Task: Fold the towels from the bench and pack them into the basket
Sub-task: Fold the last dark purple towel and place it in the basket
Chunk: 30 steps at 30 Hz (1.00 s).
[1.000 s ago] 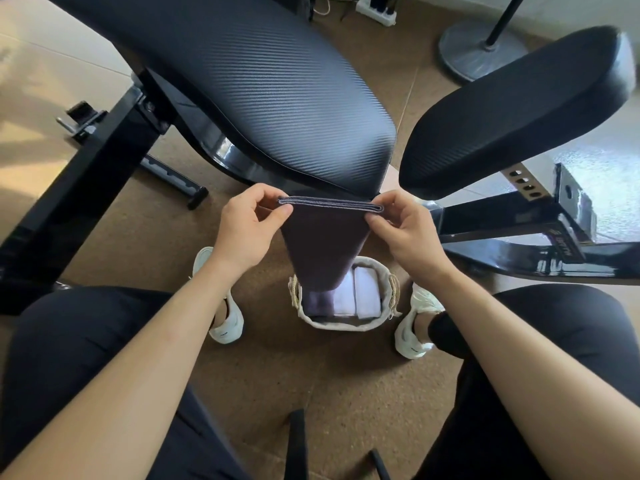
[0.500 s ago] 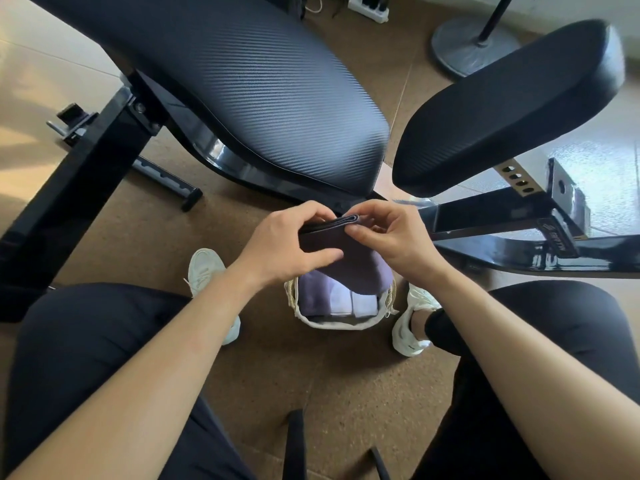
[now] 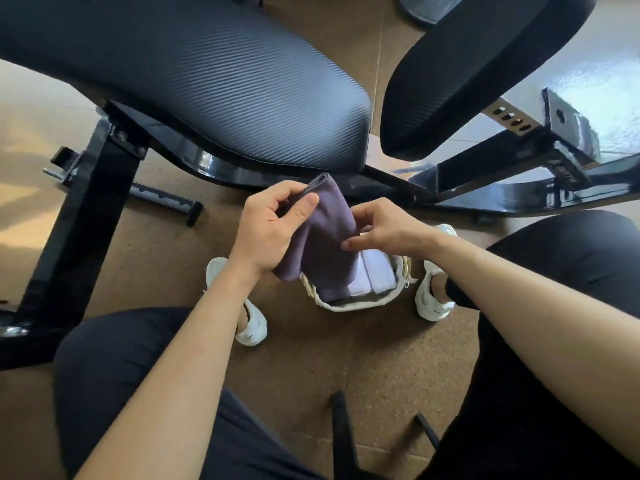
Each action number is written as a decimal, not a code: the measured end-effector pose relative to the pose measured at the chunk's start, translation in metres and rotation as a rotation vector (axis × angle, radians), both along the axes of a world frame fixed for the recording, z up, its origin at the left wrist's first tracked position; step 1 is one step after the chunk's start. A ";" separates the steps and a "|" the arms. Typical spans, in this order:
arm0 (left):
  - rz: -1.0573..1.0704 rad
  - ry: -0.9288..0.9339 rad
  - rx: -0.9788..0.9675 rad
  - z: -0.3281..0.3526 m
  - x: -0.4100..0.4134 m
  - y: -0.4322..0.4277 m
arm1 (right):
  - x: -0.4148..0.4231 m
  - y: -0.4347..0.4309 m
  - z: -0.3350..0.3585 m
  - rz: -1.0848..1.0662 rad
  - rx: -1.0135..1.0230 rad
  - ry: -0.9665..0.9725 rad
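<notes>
A dark purple towel (image 3: 323,244), folded into a narrow strip, hangs over the small white basket (image 3: 360,303) on the floor between my feet. My left hand (image 3: 273,230) pinches its top edge between thumb and fingers. My right hand (image 3: 384,230) rests on the towel's right side with loosely curled fingers touching the cloth. Inside the basket lie folded pale lilac towels (image 3: 375,275), partly hidden by the purple towel's lower end, which reaches into the basket's left part.
The black padded bench seat (image 3: 207,84) and its second pad (image 3: 478,64) stand just beyond my hands, on a black metal frame (image 3: 519,188). My knees and white shoes (image 3: 431,296) flank the basket on the brown floor.
I brought both hands together, folding the wide hanging towel in half sideways. The left hand now holds the top alone and the towel has dropped lower toward the basket.
</notes>
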<state>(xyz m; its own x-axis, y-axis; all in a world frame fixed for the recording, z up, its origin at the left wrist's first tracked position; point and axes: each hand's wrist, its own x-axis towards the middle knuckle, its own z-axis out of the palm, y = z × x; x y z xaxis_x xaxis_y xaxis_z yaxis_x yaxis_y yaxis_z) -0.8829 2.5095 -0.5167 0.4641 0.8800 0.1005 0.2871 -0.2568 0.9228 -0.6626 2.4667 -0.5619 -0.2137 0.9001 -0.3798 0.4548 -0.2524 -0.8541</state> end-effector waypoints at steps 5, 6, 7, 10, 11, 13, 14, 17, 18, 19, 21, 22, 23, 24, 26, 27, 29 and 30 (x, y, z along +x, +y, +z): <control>0.163 -0.183 -0.121 0.003 -0.021 0.009 | -0.003 -0.004 -0.012 0.062 -0.002 -0.160; 0.211 -0.222 -0.144 0.003 -0.025 0.011 | -0.002 -0.005 -0.014 0.079 -0.007 -0.187; 0.261 -0.254 -0.158 0.003 -0.029 0.014 | 0.000 -0.006 -0.018 0.099 -0.012 -0.222; 0.401 -0.290 -0.168 0.003 -0.042 0.021 | 0.007 -0.009 -0.026 0.096 -0.039 -0.313; 0.443 -0.293 -0.171 0.002 -0.046 0.023 | 0.010 -0.010 -0.028 0.069 -0.057 -0.320; 0.523 -0.276 -0.192 -0.004 -0.055 0.027 | 0.014 -0.010 -0.029 0.024 -0.075 -0.329; 0.556 -0.251 -0.203 -0.007 -0.059 0.028 | 0.016 -0.011 -0.029 0.008 -0.081 -0.332; 0.634 -0.144 -0.218 -0.017 -0.065 0.030 | 0.022 -0.010 -0.028 -0.064 -0.110 -0.331; 0.655 -0.110 -0.220 -0.019 -0.065 0.030 | 0.024 -0.009 -0.028 -0.108 -0.113 -0.315; 0.675 -0.078 -0.223 -0.022 -0.067 0.030 | 0.026 -0.007 -0.026 -0.168 -0.108 -0.285; 0.714 -0.036 -0.238 -0.028 -0.069 0.030 | 0.030 -0.003 -0.023 -0.323 -0.082 -0.193; 0.727 -0.026 -0.248 -0.031 -0.070 0.031 | 0.033 -0.002 -0.021 -0.397 -0.068 -0.147; 0.736 -0.014 -0.253 -0.034 -0.071 0.031 | 0.035 0.000 -0.018 -0.459 -0.056 -0.107; 0.745 -0.002 -0.253 -0.036 -0.072 0.032 | 0.037 0.000 -0.016 -0.510 -0.042 -0.073; 0.751 0.037 -0.245 -0.039 -0.074 0.033 | 0.042 0.002 -0.013 -0.601 -0.012 0.003; 0.746 0.069 -0.240 -0.041 -0.075 0.034 | 0.043 0.002 -0.011 -0.637 0.003 0.040; 0.723 0.139 -0.204 -0.043 -0.075 0.034 | 0.046 0.003 -0.008 -0.671 0.053 0.031; 0.710 0.180 -0.174 -0.044 -0.075 0.033 | 0.048 0.004 -0.005 -0.672 0.089 -0.010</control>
